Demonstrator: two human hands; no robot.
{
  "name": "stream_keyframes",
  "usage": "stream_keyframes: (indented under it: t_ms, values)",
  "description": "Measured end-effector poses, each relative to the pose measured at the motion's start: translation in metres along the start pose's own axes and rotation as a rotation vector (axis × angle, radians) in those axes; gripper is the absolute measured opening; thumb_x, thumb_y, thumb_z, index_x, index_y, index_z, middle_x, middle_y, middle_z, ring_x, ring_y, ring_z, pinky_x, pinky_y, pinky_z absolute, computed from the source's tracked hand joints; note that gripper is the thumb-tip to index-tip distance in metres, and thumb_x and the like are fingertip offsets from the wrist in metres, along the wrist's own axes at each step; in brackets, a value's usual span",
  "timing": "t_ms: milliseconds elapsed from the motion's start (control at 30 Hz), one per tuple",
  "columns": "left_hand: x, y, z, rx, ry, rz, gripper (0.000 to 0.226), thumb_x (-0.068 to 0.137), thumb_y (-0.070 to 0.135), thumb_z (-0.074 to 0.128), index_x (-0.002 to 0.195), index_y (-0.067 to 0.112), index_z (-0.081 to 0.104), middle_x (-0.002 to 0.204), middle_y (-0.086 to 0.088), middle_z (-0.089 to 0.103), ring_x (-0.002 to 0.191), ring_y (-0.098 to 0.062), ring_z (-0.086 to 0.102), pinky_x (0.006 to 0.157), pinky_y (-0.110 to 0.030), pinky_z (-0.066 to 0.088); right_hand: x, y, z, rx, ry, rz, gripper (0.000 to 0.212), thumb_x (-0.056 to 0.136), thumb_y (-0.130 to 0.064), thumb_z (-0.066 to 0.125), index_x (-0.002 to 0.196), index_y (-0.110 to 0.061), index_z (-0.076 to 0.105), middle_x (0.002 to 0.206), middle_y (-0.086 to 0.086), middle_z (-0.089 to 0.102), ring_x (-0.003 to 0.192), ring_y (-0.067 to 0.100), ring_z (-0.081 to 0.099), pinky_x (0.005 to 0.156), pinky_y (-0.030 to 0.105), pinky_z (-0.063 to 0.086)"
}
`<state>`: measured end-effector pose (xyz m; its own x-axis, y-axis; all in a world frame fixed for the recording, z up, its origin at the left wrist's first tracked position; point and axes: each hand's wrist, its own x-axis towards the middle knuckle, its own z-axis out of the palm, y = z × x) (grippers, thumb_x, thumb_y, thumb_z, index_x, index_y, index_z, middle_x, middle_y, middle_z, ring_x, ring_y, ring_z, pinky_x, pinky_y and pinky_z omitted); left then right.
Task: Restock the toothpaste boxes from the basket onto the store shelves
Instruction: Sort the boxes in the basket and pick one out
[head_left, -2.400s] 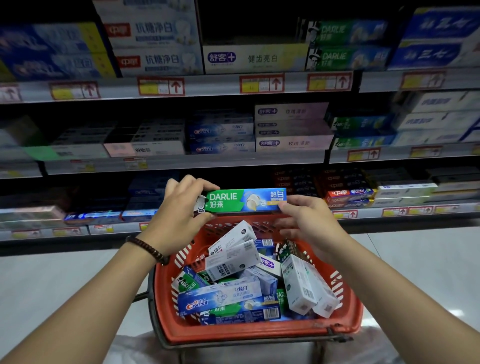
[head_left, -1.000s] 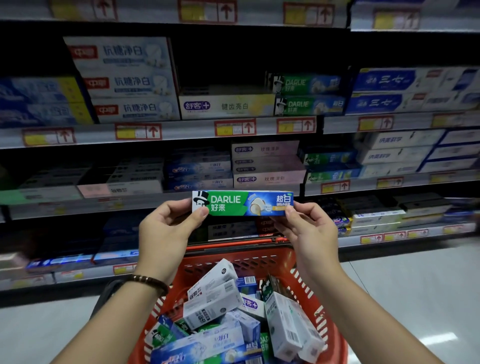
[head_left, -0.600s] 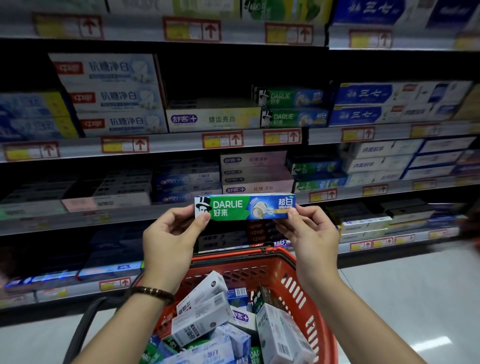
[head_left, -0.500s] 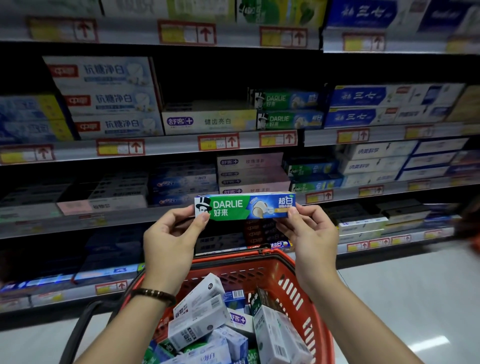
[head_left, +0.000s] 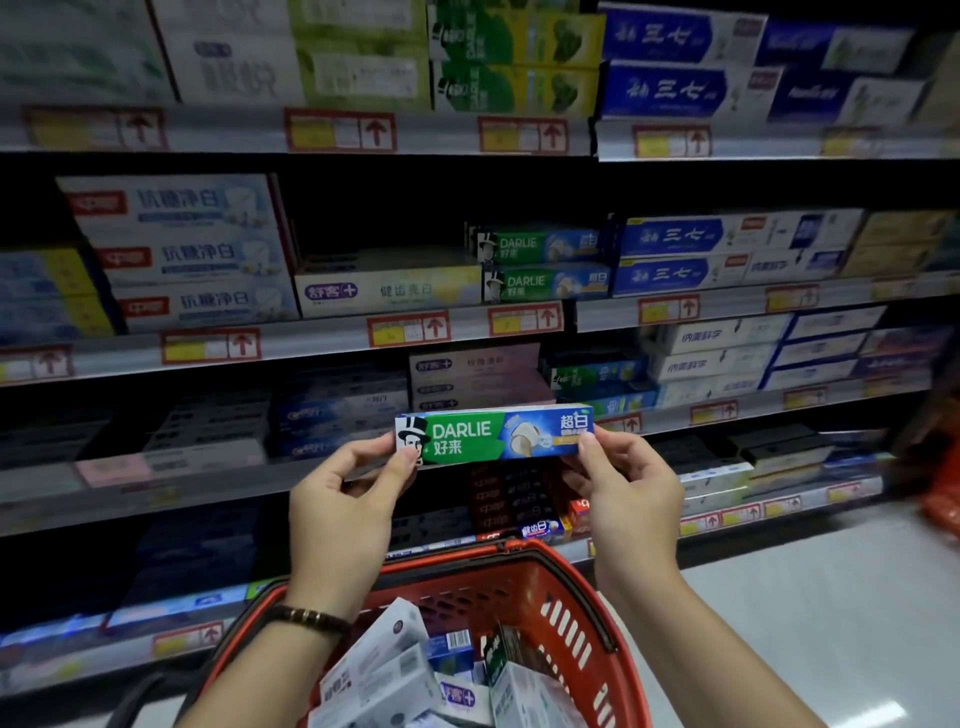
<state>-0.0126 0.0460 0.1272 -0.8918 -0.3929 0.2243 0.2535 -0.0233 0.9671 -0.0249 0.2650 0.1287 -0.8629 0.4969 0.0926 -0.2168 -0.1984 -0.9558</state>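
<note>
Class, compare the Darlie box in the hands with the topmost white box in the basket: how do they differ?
The Darlie box is green and blue; the white box is mostly white. The Darlie box is held level, its ends pinched by the left hand and right hand; the white box lies tilted in the basket. Both are long cartons.

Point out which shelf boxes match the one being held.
The two stacked DARLIE boxes right of the pale yellow box: same hatted logo and green-to-blue front as the held box.

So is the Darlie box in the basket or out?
Out: left hand and right hand pinch the Darlie box by its ends, above the basket.
</note>
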Motion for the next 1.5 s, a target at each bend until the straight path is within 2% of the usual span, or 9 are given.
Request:
stream_keyframes:
  t_ms: [133,267,400,567,767,900,1200,1367,1500]
  values:
    - [0.008,0.013,0.012,0.089,-0.002,0.076,0.012,0.089,0.014,0.080,0.099,0.020,0.080,0.091,0.010,0.080,0.089,-0.006,0.075,0.083,-0.020,0.060,0.013,-0.008,-0.004,-0.018,-0.005,-0.037,0.012,0.100,-0.012,0.073,0.102,-0.023,0.076,0.092,-0.003,0.081,0.093,0.016,0.078,0.085,0.035,0.063]
    - [0.019,0.024,0.022,0.154,-0.021,0.107,0.009,0.090,0.019,0.080,0.095,0.026,0.080,0.087,0.016,0.079,0.085,0.001,0.073,0.078,-0.016,0.059,0.028,-0.018,-0.007,-0.040,-0.006,-0.058,0.021,0.100,-0.011,0.073,0.107,-0.030,0.075,0.093,-0.005,0.081,0.093,0.013,0.078,0.090,0.039,0.063]
    - [0.033,0.032,0.035,0.179,-0.022,0.128,0.012,0.088,0.023,0.081,0.100,0.026,0.081,0.088,0.017,0.079,0.086,0.002,0.073,0.078,-0.017,0.058,0.048,-0.028,-0.005,-0.102,-0.009,-0.115,0.022,0.100,-0.014,0.074,0.105,-0.035,0.074,0.092,-0.009,0.081,0.091,0.012,0.078,0.088,0.041,0.064]
    - [0.058,0.040,0.056,0.212,-0.004,0.178,0.015,0.089,0.028,0.082,0.104,0.028,0.081,0.091,0.018,0.078,0.088,0.004,0.072,0.079,-0.019,0.058,0.080,-0.039,0.003,-0.107,-0.008,-0.146,0.020,0.098,-0.011,0.075,0.103,-0.029,0.077,0.091,-0.006,0.081,0.090,0.014,0.079,0.088,0.042,0.065]
    - [0.086,0.047,0.083,0.197,0.009,0.231,0.022,0.088,0.023,0.083,0.109,0.028,0.079,0.097,0.017,0.078,0.091,0.006,0.071,0.083,-0.018,0.059,0.121,-0.053,0.016,-0.129,0.010,-0.190,0.022,0.097,-0.010,0.077,0.099,-0.032,0.074,0.092,-0.001,0.080,0.090,0.019,0.078,0.087,0.041,0.065]
    - [0.103,0.047,0.098,0.188,0.014,0.225,0.022,0.089,0.024,0.082,0.110,0.030,0.079,0.097,0.019,0.077,0.091,0.007,0.071,0.089,-0.025,0.060,0.143,-0.058,0.023,-0.154,0.004,-0.211,0.020,0.097,-0.011,0.077,0.101,-0.030,0.075,0.092,-0.004,0.080,0.089,0.015,0.078,0.085,0.037,0.065]
    - [0.144,0.044,0.129,0.365,-0.026,0.326,0.047,0.082,0.025,0.087,0.126,0.034,0.072,0.115,0.015,0.068,0.104,-0.005,0.066,0.098,-0.035,0.057,0.192,-0.057,0.039,-0.206,0.071,-0.219,0.019,0.095,-0.014,0.080,0.095,-0.032,0.074,0.088,-0.005,0.079,0.087,0.017,0.078,0.082,0.039,0.065]
    - [0.156,0.050,0.143,0.398,-0.064,0.344,0.052,0.084,0.022,0.085,0.130,0.036,0.068,0.114,0.016,0.066,0.100,0.000,0.062,0.094,-0.030,0.056,0.218,-0.063,0.047,-0.215,0.132,-0.223,0.016,0.094,-0.017,0.081,0.095,-0.033,0.075,0.087,-0.007,0.078,0.088,0.017,0.076,0.085,0.045,0.065]
    - [0.163,0.052,0.152,0.399,-0.097,0.327,0.063,0.084,0.021,0.084,0.140,0.038,0.061,0.119,0.018,0.061,0.094,-0.005,0.062,0.084,-0.027,0.055,0.228,-0.072,0.056,-0.260,0.141,-0.248,0.017,0.093,-0.021,0.082,0.090,-0.036,0.074,0.084,-0.011,0.077,0.087,0.016,0.075,0.085,0.049,0.064]
